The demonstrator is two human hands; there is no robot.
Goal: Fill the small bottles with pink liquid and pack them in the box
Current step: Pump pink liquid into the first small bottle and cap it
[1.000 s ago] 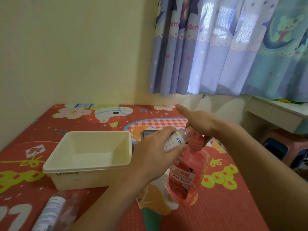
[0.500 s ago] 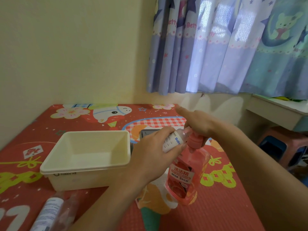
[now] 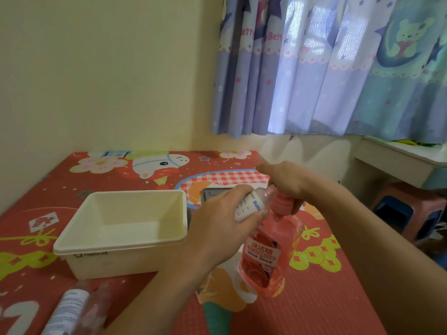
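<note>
Left hand (image 3: 219, 222) grips small clear labelled bottle (image 3: 251, 203) tilted at pink pump dispenser bottle (image 3: 269, 252); right hand (image 3: 289, 181) presses its pump.

**Layout of your work surface**

Mat (image 3: 326, 298): carries everything. Box (image 3: 121, 243): left of centre. Pump bottle (image 3: 268, 257): right of the box, upright. Small bottle (image 3: 251, 204): tilted, at the pump head, in your left hand (image 3: 217, 228). Right hand (image 3: 287, 182): on the pump. Spare bottles (image 3: 70, 308): lying near-left, before the box.
</note>
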